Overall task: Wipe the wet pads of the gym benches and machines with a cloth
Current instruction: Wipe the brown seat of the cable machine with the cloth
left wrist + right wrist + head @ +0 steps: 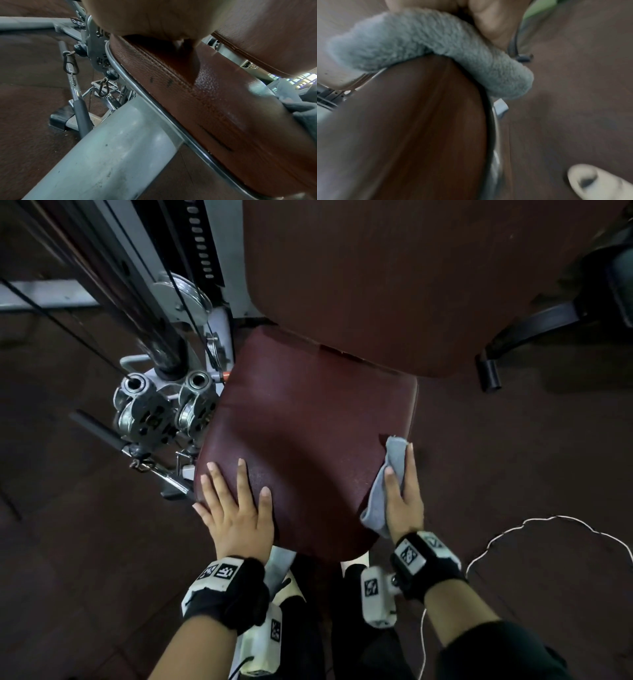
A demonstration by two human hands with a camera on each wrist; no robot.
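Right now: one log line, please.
left hand: flat on seat pad | right hand: presses cloth on pad's right edge

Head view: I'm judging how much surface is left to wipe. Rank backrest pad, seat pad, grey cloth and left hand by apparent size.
1. backrest pad, cropped by the frame
2. seat pad
3. left hand, flat on the seat pad
4. grey cloth, partly hidden under the right hand, so full size unsure

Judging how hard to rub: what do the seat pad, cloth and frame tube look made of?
Seat pad: maroon vinyl or faux leather, likely; pebbled grain, stitched seam, wet-looking sheen.
Cloth: grey microfibre or terry, probably; fuzzy looped pile.
Frame tube: grey-painted metal, seemingly steel; smooth, scuffed, specked coat.
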